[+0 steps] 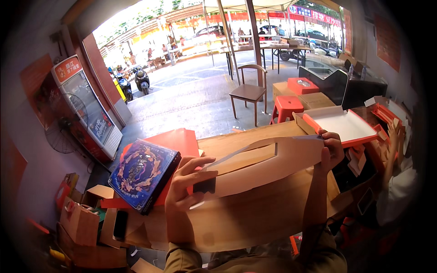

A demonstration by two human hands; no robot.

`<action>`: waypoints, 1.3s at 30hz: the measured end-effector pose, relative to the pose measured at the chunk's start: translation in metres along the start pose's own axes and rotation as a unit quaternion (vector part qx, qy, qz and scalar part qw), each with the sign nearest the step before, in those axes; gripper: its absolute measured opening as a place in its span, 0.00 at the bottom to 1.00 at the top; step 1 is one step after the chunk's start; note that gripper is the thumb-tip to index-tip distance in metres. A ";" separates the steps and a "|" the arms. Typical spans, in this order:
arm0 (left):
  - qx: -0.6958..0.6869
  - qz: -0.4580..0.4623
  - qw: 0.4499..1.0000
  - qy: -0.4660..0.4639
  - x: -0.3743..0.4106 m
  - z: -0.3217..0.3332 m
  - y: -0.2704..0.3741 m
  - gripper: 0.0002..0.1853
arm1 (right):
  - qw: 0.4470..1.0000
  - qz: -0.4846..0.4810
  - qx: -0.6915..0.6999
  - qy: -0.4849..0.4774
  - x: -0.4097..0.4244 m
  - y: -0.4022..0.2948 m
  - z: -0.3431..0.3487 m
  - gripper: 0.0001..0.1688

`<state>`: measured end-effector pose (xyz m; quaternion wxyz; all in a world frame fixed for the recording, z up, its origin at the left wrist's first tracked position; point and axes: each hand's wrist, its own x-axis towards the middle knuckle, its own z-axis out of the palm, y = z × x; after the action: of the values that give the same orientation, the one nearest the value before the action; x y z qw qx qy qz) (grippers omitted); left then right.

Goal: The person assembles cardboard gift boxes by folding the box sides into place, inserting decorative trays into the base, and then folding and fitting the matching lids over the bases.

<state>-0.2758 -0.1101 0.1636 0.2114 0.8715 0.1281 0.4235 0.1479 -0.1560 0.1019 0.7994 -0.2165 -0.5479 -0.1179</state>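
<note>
Between both hands, above the wooden table (239,221), I hold a flat paperboard sheet (259,174) with a long rectangular cut-out, through which the tabletop shows. My left hand (186,181) grips its left end, fingers spread over the edge beside a dark patch. At the upper right corner, my right hand (331,152) pinches the sheet between thumb and fingers. The sheet bows slightly along its length. Left of my left hand lies a blue decorated gift box (141,174) with dark sides, resting on red paperboard (170,140).
A white-lined red tray (344,124) sits at the table's right end. Beside it, another person's hands (394,136) handle red paperboard pieces. A black phone (120,224) lies at the left edge, near opened cardboard boxes (80,218). Beyond stand a red stool (286,107) and a chair (248,92).
</note>
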 end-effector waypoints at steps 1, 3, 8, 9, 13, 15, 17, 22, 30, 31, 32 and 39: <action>-0.004 0.017 1.000 -0.005 0.001 0.002 0.003 0.36 | 1.000 -0.005 0.000 -0.010 0.000 0.001 -0.004 0.23; -0.010 0.050 0.999 -0.016 0.001 0.008 0.011 0.35 | 1.000 -0.015 -0.003 -0.016 0.002 -0.001 -0.005 0.22; 0.039 0.115 0.993 -0.014 0.003 0.018 0.034 0.37 | 0.999 -0.022 -0.021 -0.019 0.010 -0.013 -0.010 0.21; 0.016 0.120 0.993 0.015 0.001 0.020 0.034 0.37 | 0.999 -0.029 -0.012 -0.013 0.012 -0.020 -0.012 0.21; -0.100 0.086 0.986 0.102 -0.009 0.029 0.041 0.40 | 0.998 -0.064 0.000 0.000 0.018 -0.052 -0.009 0.23; -0.117 0.032 0.986 0.115 -0.011 0.031 0.047 0.41 | 0.997 -0.080 -0.010 -0.013 0.020 -0.058 -0.011 0.23; -0.096 0.033 0.989 0.109 -0.013 0.033 0.041 0.41 | 0.998 -0.062 -0.007 -0.012 0.020 -0.053 -0.011 0.22; -0.180 0.110 0.975 0.063 0.001 0.043 0.046 0.36 | 0.998 -0.058 -0.028 -0.020 0.027 -0.053 -0.016 0.19; -0.149 0.137 0.959 -0.199 0.035 0.009 0.069 0.44 | 0.999 -0.032 -0.039 -0.002 0.032 -0.052 -0.008 0.13; -0.082 0.109 0.968 -0.209 0.039 0.008 0.080 0.41 | 0.999 -0.030 -0.039 -0.001 0.032 -0.053 -0.006 0.12; -0.014 0.080 0.973 -0.218 0.042 0.008 0.092 0.39 | 0.999 -0.028 -0.038 0.001 0.033 -0.051 -0.004 0.12; 0.270 -0.011 0.954 -0.127 0.079 0.047 0.132 0.09 | 0.999 0.002 -0.037 0.026 0.033 -0.041 -0.007 0.11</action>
<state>-0.1849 -0.2060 0.2548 -0.0128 0.9411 0.2198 0.2568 0.1482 -0.1939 0.1398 0.8050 -0.2437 -0.5220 -0.1417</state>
